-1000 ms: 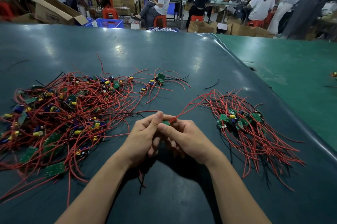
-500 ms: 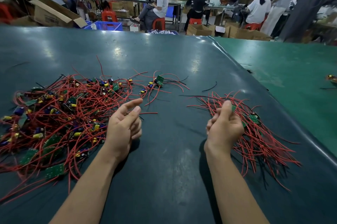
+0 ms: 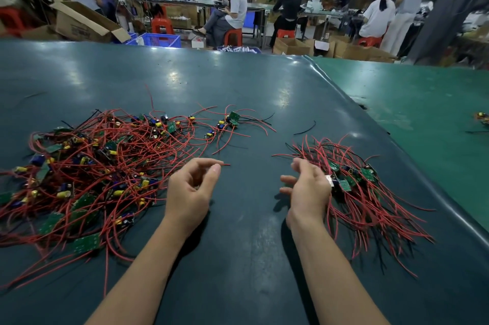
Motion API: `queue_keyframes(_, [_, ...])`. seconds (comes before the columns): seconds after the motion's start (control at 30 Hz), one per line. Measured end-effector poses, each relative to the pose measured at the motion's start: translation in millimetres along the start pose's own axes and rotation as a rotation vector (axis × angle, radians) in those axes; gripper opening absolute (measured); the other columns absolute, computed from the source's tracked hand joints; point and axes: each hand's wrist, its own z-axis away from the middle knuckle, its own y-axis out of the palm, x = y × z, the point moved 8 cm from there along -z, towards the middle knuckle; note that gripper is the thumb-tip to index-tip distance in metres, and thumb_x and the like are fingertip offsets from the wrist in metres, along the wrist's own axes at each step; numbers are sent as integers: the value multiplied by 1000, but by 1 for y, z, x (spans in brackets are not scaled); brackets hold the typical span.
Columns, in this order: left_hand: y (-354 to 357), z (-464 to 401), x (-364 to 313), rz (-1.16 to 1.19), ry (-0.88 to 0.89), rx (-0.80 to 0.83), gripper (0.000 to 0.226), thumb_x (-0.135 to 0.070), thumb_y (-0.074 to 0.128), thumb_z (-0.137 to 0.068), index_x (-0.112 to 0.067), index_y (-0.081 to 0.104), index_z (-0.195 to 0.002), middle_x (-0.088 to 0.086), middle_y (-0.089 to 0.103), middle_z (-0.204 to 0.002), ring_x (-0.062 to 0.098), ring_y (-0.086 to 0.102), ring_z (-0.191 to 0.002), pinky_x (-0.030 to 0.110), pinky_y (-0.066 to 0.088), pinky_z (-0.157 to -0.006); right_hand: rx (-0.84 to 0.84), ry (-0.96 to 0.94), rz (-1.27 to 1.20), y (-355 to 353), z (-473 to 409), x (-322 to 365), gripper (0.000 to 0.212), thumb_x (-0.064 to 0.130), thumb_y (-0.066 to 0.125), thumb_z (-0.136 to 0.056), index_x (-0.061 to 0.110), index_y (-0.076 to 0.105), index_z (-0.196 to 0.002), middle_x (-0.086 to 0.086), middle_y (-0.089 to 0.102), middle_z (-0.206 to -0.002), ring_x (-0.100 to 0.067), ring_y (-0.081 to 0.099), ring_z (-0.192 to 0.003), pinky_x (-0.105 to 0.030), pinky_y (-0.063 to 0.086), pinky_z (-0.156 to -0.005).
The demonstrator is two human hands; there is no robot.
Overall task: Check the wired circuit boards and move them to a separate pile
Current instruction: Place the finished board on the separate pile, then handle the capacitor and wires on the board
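Both grips loose and empty: left hand (image 3: 189, 192), right hand (image 3: 308, 189) beside right pile (image 3: 362, 189), wires fanning toward the viewer.

bare mat (image 3: 246, 218) between wire piles (image 3: 87, 173)

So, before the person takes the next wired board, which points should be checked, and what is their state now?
1. Left hand free: ok, fingers loosely curled, holding nothing.
2. Right hand free: ok, open beside the checked pile.
3. Unchecked pile within reach of the left hand: ok.
4. Piles kept apart: ok, bare table between them.
5. One board can lift out alone: cannot tell, red wires tangled.
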Motion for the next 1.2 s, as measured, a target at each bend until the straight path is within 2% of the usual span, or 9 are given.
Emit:
queue_keyframes(0.07, [-1, 7, -14, -164, 128, -20, 16, -24, 64, -89, -19, 72, -76, -4, 64, -63, 6, 47, -48, 18, 37, -47, 146, -68, 156, 16, 8, -1, 27, 17, 53, -98, 15, 64, -73, 1, 65, -73, -7, 52, -42, -18, 37, -36])
queue_keyframes(0.17, [-2, 6, -23, -464, 220, 11, 24, -30, 63, -88, -14, 71, -71, -3, 64, -62, 17, 58, -57, 31, 48, -55, 314, -249, 419, 33, 24, 2, 29, 22, 57, -97, 16, 67, -71, 5, 68, -66, -10, 56, -50, -23, 45, -51])
queue_keyframes(0.33, [-34, -28, -40, -922, 160, -125, 13, -25, 64, -90, -14, 71, -92, 7, 67, -93, 29, 57, -92, 37, 45, -76, 377, -270, 501, 38, 28, 0, 28, 26, 58, -96, 17, 67, -71, 6, 69, -68, -14, 55, -49, -29, 44, -52])
queue_keyframes(0.43, [-68, -45, -40, -1197, -46, -126, 15, -24, 61, -87, -16, 70, -96, 10, 67, -96, 32, 60, -93, 36, 44, -69, 381, -229, 489, 36, 25, -4, 28, 26, 58, -96, 18, 66, -70, 7, 68, -65, -8, 52, -41, -24, 41, -46])
queue_keyframes(0.53, [-88, -42, -24, -1408, -298, 92, 12, -29, 64, -85, -21, 70, -93, 8, 68, -96, 32, 63, -89, 34, 46, -66, 406, -245, 529, 39, 26, -5, 29, 27, 59, -95, 19, 66, -69, 5, 70, -68, -8, 54, -42, -26, 43, -46])
queue_keyframes(0.77, [-75, -28, -12, -1327, -318, 441, 22, -18, 67, -84, -27, 71, -104, 2, 66, -109, 26, 63, -95, 40, 56, -85, 443, -278, 595, 42, 30, -4, 30, 27, 60, -94, 20, 67, -66, 3, 70, -67, -7, 56, -51, -36, 52, -60])
queue_keyframes(0.93, [-80, -29, -19, -1327, -251, 363, 22, -21, 66, -85, -30, 71, -104, -1, 68, -108, 25, 63, -98, 36, 54, -79, 451, -272, 589, 42, 32, -2, 29, 25, 60, -95, 18, 67, -68, 2, 70, -66, -6, 53, -47, -35, 50, -58])
queue_keyframes(1.07, [-92, -44, -33, -1175, -212, 283, 15, -25, 73, -81, -29, 72, -96, -4, 67, -96, 22, 60, -96, 39, 54, -87, 455, -261, 568, 41, 32, -2, 29, 26, 59, -95, 16, 67, -69, 1, 70, -67, -6, 53, -44, -29, 48, -52])
queue_keyframes(1.2, [-80, -36, -33, -1242, -128, 406, 17, -27, 70, -82, -27, 72, -99, 1, 64, -105, 25, 54, -107, 40, 47, -96, 450, -246, 552, 39, 30, -4, 29, 25, 59, -96, 15, 68, -70, 0, 70, -68, -6, 53, -43, -26, 45, -49])
